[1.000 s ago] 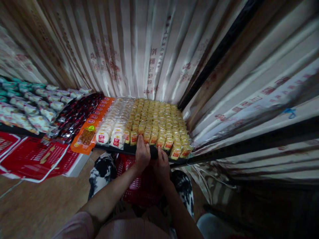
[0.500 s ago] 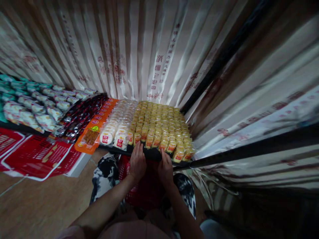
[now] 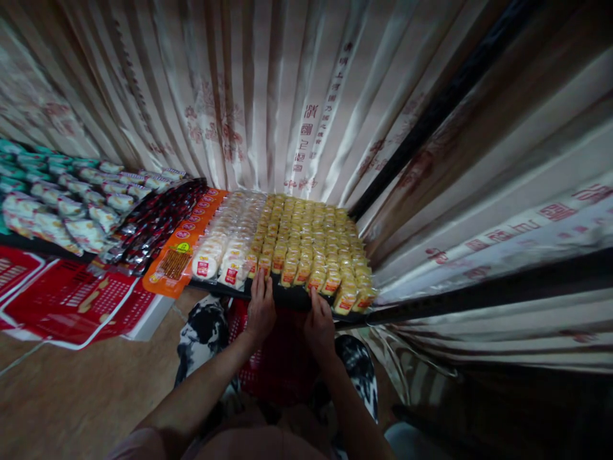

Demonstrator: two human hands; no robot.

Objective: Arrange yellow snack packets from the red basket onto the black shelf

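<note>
My left hand (image 3: 261, 308) rests at the front edge of a low dark shelf (image 3: 292, 298), fingers stretched forward and touching the front row of yellow snack packets (image 3: 306, 239). My right hand (image 3: 318, 319) lies beside it to the right, fingers flat against the shelf edge just below the packets. Neither hand holds anything. White round-cake packets (image 3: 225, 246) fill the rows left of the yellow ones.
Orange packets (image 3: 179, 255), dark red packets (image 3: 153, 220) and green-white packets (image 3: 62, 198) line the shelf to the left. A red basket (image 3: 280, 367) sits between my knees. Red cartons (image 3: 71, 300) stand on the floor at left. Draped plastic sheeting (image 3: 297, 102) hangs behind and to the right.
My left hand has drawn back from on top of the yellow packets to the shelf's front edge. My view has shifted slightly; the right hand stays almost still.
</note>
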